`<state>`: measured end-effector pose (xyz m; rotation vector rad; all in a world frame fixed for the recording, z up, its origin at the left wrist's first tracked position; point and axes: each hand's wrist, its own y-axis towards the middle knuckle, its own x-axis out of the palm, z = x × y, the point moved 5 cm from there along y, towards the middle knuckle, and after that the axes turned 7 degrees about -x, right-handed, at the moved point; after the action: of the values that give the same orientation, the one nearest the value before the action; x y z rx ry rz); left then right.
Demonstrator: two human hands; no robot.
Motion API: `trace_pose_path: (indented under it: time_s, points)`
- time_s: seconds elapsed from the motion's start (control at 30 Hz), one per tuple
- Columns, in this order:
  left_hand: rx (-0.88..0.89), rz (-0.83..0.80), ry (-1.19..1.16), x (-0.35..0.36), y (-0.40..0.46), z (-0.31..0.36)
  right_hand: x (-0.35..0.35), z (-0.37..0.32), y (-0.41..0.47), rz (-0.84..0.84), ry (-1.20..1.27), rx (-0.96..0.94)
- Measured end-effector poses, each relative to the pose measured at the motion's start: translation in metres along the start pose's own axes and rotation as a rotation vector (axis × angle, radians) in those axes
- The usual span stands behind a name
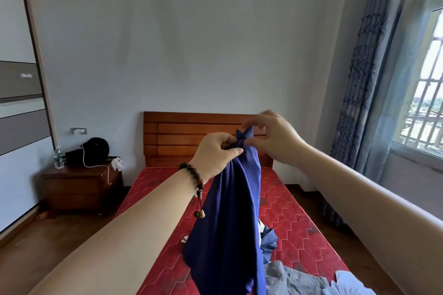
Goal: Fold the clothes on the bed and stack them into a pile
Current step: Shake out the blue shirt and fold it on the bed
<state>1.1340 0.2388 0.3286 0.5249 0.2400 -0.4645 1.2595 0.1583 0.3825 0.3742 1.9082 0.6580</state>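
Blue cloth up off the bed!
Left hand (217, 153) bunched the limp, light cloth (230, 223); right hand (271, 136) pinched its 12 o'clock corner — best hold.

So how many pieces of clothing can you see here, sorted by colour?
Dark blue: 1, the garment held up by the left hand and right hand
Mid blue: 1, crumpled piece on the bed
Grey: 1, shirt
Light blue: 1, piece
Total: 4 visible; more may lie hidden behind the held garment.
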Motion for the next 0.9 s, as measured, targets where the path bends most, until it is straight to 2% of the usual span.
trace_pose_path:
  time_s: [0.07,0.17,0.3,0.4,0.53,0.7,0.9]
  points:
    - [0.023,-0.063,-0.047,-0.002,0.0,0.003,-0.008,-0.002,0.004,-0.114,-0.098,-0.138]
    - [0.042,-0.168,-0.102,-0.002,-0.001,0.008,-0.007,0.001,0.01,-0.367,-0.045,-0.146]
    - [0.064,-0.211,-0.077,-0.007,-0.002,0.01,-0.002,-0.002,0.014,-0.458,0.034,-0.136]
    - [0.042,-0.144,-0.044,-0.015,-0.004,0.004,0.002,-0.005,0.015,-0.442,0.044,-0.152]
    - [0.109,0.069,0.121,-0.022,-0.016,-0.013,0.001,-0.004,0.019,-0.352,0.001,-0.139]
    - [0.259,0.124,0.321,-0.018,-0.038,-0.034,-0.004,-0.003,0.023,-0.27,-0.039,-0.107]
    - [0.147,0.148,0.239,0.001,-0.053,-0.049,-0.012,0.0,0.034,-0.152,-0.134,-0.037]
